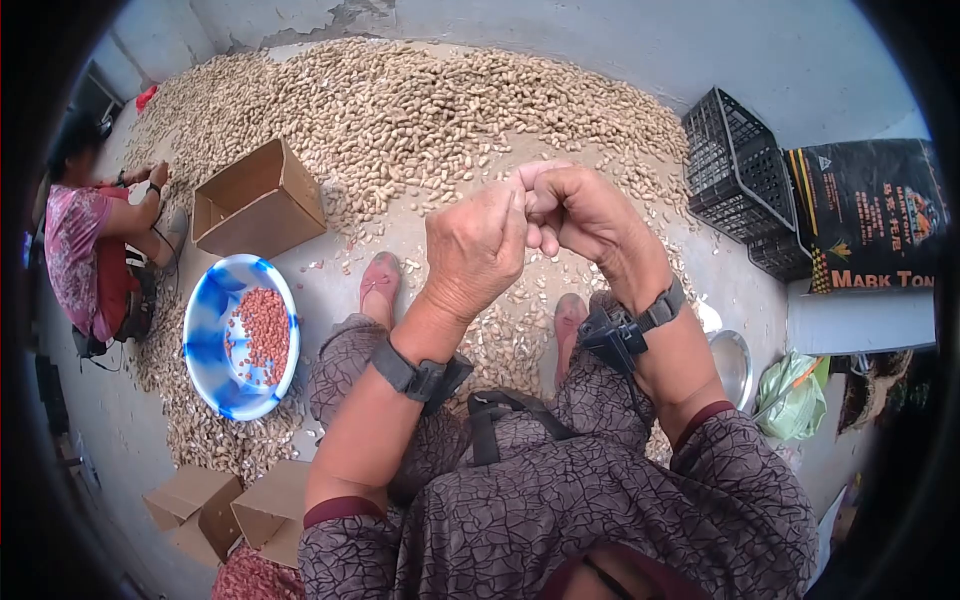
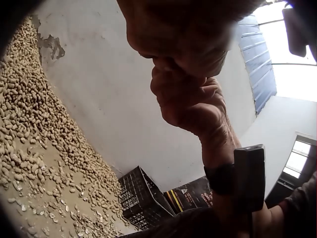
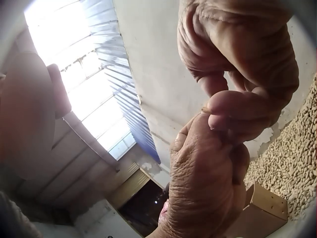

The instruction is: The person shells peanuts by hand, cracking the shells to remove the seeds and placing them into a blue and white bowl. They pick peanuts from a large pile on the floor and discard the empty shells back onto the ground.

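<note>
My left hand (image 1: 470, 245) and right hand (image 1: 590, 215) meet in front of me, raised over the floor, with fingers curled and fingertips together. In the right wrist view the right hand (image 3: 237, 44) is above, its fingertips right at the thumb side of the left hand (image 3: 203, 173). The left wrist view shows both hands darkly, knuckles close together. I cannot tell what is between the fingers, since they cover it. Beyond the hands spreads a large heap of unshelled peanuts (image 1: 420, 110). Broken peanut shells (image 1: 500, 345) litter the floor between my feet.
To the left stand a blue-and-white basin (image 1: 200, 335) with reddish peanut kernels (image 1: 265, 325) and an open cardboard box (image 1: 265, 225). Another person (image 1: 85, 240) sits farther left. Black crates (image 1: 735, 165), a printed black sack (image 1: 870, 210) and a green plastic bag (image 1: 792, 398) are at right.
</note>
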The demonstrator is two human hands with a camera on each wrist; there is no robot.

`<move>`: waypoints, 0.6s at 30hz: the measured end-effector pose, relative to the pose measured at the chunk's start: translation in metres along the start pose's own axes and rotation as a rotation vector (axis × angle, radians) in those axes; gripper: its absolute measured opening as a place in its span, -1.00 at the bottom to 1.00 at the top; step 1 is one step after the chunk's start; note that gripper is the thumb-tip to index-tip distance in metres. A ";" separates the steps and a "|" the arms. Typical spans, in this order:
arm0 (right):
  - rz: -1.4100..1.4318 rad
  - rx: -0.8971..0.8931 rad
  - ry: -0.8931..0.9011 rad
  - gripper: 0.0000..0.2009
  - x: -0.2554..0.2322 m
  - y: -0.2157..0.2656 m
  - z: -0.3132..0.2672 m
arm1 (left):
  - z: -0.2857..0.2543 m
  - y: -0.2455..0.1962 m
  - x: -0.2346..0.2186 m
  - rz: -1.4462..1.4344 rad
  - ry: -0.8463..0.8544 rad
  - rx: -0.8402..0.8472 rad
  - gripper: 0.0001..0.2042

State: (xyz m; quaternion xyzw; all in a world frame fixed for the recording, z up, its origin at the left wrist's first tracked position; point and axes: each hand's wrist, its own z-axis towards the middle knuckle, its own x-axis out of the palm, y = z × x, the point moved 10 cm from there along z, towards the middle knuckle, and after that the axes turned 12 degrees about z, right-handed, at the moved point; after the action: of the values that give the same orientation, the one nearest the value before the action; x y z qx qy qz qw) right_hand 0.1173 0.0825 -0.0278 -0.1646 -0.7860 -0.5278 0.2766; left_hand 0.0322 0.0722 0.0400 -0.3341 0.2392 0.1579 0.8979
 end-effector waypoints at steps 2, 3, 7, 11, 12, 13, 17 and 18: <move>0.013 0.004 -0.040 -0.85 -0.002 -0.001 0.001 | 0.000 0.000 0.003 -0.016 0.010 -0.025 -0.87; 0.000 0.001 -0.048 -0.86 -0.004 -0.001 0.001 | 0.000 0.000 0.003 0.018 -0.004 -0.022 -0.87; 0.003 -0.004 -0.062 -0.89 0.000 -0.007 0.001 | 0.004 0.003 0.005 0.020 0.005 -0.067 -0.86; -0.012 -0.052 -0.022 -0.91 0.000 -0.003 0.000 | 0.005 0.012 0.009 0.009 0.040 -0.102 -0.85; 0.035 -0.066 -0.024 -0.92 -0.001 -0.002 0.000 | 0.005 0.020 0.011 -0.033 0.037 -0.136 -0.84; 0.081 -0.079 -0.026 -0.93 -0.001 -0.001 0.000 | 0.005 0.027 0.013 -0.075 0.035 -0.171 -0.82; 0.066 -0.116 -0.017 -0.92 0.003 0.001 0.001 | 0.005 0.038 0.014 -0.264 0.041 -0.303 -0.78; 0.028 -0.146 -0.046 -0.92 -0.002 0.002 0.002 | 0.004 0.040 0.015 -0.263 0.041 -0.305 -0.78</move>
State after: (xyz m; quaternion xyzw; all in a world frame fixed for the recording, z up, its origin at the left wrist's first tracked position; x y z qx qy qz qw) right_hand 0.1197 0.0849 -0.0279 -0.2072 -0.7493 -0.5758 0.2531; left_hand 0.0286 0.1058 0.0143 -0.4977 0.1850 0.0668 0.8447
